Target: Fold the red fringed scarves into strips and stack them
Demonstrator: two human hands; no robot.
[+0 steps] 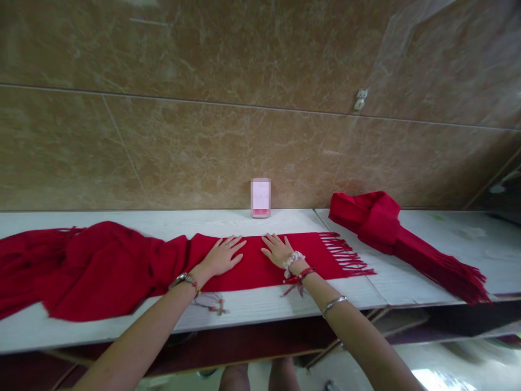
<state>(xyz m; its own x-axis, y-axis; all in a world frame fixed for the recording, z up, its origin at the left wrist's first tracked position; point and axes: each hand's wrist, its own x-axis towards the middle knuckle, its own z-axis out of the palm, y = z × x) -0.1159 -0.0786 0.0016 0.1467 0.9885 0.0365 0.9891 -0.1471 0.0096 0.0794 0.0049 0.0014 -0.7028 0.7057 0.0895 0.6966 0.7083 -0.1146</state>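
A long red scarf (252,266) lies along the white countertop, its right part spread flat and its fringe pointing right. My left hand (222,256) rests on the flat part with fingers stretched out. Further right, my right hand (279,251) presses flat on the same cloth, fingers spread, with a strip of red fabric between the two hands. To the left the scarf bunches into loose, rumpled folds that run out of view. Bracelets circle both wrists, and a cord with a small cross pendant (220,308) hangs from the left one.
A second red scarf (380,225), looped or knotted with a fringed tail, lies at the right. Against the brown marble-look wall (195,146) stands a phone-shaped pink-and-white object (261,196). Open shelf space shows below the counter's front edge (260,321).
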